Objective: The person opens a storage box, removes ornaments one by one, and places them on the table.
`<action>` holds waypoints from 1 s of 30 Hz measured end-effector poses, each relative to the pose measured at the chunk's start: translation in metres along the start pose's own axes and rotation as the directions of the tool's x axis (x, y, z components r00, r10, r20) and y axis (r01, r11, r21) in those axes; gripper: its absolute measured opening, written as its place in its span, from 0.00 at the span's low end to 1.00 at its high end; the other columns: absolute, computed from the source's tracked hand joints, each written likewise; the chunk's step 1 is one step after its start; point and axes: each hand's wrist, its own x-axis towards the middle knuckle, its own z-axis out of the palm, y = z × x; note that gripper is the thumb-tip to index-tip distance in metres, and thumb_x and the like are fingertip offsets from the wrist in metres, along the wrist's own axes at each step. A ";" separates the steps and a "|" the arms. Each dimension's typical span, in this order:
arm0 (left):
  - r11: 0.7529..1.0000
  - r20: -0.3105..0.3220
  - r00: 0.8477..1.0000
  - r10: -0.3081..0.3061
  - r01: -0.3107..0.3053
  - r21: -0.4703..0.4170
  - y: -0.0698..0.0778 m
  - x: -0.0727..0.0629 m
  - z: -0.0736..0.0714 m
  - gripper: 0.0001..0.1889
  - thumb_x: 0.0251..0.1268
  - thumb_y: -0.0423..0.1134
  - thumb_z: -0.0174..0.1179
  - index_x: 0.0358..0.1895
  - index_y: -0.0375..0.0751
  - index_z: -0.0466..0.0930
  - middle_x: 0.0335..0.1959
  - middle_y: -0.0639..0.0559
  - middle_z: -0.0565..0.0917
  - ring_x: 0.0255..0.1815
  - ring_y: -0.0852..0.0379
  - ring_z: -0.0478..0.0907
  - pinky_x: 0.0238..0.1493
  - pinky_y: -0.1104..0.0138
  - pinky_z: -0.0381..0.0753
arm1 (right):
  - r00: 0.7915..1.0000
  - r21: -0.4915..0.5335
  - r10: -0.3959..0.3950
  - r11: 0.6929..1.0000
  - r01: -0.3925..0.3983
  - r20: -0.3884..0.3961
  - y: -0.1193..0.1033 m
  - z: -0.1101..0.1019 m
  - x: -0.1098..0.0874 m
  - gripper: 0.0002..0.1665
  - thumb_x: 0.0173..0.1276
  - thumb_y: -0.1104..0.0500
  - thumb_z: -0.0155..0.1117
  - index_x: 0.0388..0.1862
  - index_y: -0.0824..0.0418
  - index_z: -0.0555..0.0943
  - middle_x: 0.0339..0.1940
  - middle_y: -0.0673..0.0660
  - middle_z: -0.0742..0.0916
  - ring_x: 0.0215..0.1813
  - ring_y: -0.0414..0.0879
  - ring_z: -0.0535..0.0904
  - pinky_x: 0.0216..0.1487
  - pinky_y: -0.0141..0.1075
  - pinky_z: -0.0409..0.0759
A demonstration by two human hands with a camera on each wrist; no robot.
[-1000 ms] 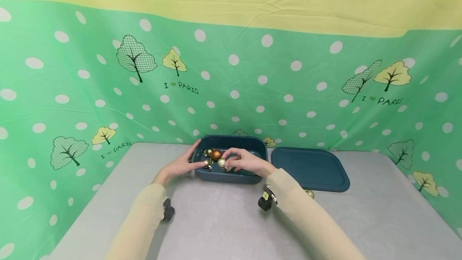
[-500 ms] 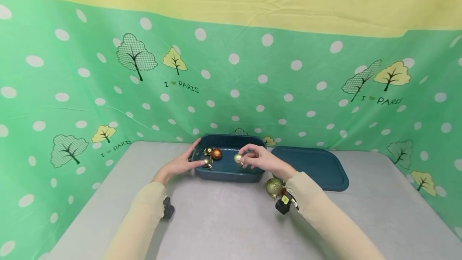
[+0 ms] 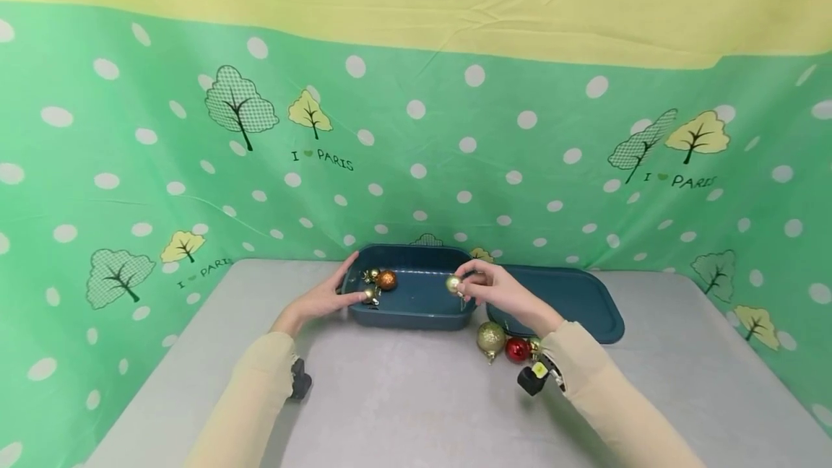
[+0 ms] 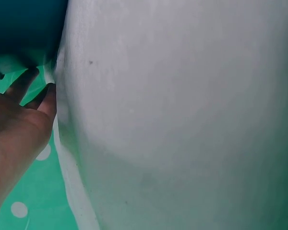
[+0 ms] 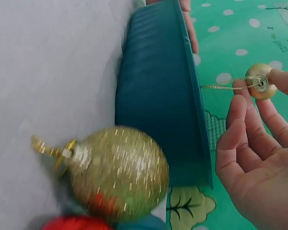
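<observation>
— Rightward, that is where the right hand (image 3: 497,289) has gone since a second ago: it was over the middle of the teal bin (image 3: 411,313) and now sits at the bin's right end, with the small gold bauble (image 3: 453,283) lifted clear of the others.

— How does it hold it?

— Fingertips pinch the bauble by its cap; the wrist view shows the other fingers loosely spread and a thin gold thread (image 5: 223,87) trailing from the cap.

— Nearest the person?

— On the grey table (image 3: 403,403), just in front of the right wrist, a large glittery gold bauble (image 3: 490,337) touches a red bauble (image 3: 517,349).

— And the left hand (image 3: 325,300)?

— It has not moved — it grips the bin's left end, thumb over the rim, fingers curled round the outside wall.

— Inside the bin?

— An orange glitter bauble (image 3: 388,280) and a couple of small gold ornaments (image 3: 372,293) at the left end. Just beyond the right hand, the teal lid (image 3: 572,302) lies flat beside the bin, before the green dotted backdrop (image 3: 130,165).
</observation>
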 end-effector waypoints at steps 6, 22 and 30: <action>1.000 0.003 1.000 -0.001 0.001 0.003 0.000 -0.003 0.000 0.50 0.66 0.48 0.61 0.79 0.52 0.31 0.77 0.36 0.35 0.73 0.29 0.37 0.66 0.35 0.41 | 0.999 -0.002 0.023 1.000 -0.023 -0.031 0.006 -0.013 -0.016 0.20 0.72 0.55 0.60 0.57 0.66 0.72 0.44 0.61 0.86 0.44 0.60 0.79 0.47 0.52 0.76; 0.998 0.024 0.998 0.056 -0.057 0.030 0.000 0.000 0.000 0.52 0.65 0.51 0.62 0.78 0.47 0.30 0.77 0.35 0.34 0.73 0.28 0.36 0.66 0.34 0.40 | 0.999 -0.070 0.005 0.997 -0.008 -0.052 0.033 -0.033 -0.042 0.19 0.72 0.58 0.59 0.55 0.69 0.72 0.41 0.61 0.86 0.45 0.61 0.79 0.44 0.49 0.77; 0.997 0.024 0.997 0.078 -0.078 0.028 0.002 -0.002 0.000 0.53 0.64 0.55 0.61 0.78 0.47 0.30 0.76 0.33 0.34 0.72 0.26 0.35 0.65 0.32 0.40 | 0.998 -0.088 -0.006 0.996 0.000 -0.064 0.044 -0.038 -0.061 0.18 0.73 0.60 0.58 0.54 0.71 0.71 0.42 0.64 0.85 0.45 0.59 0.80 0.43 0.47 0.79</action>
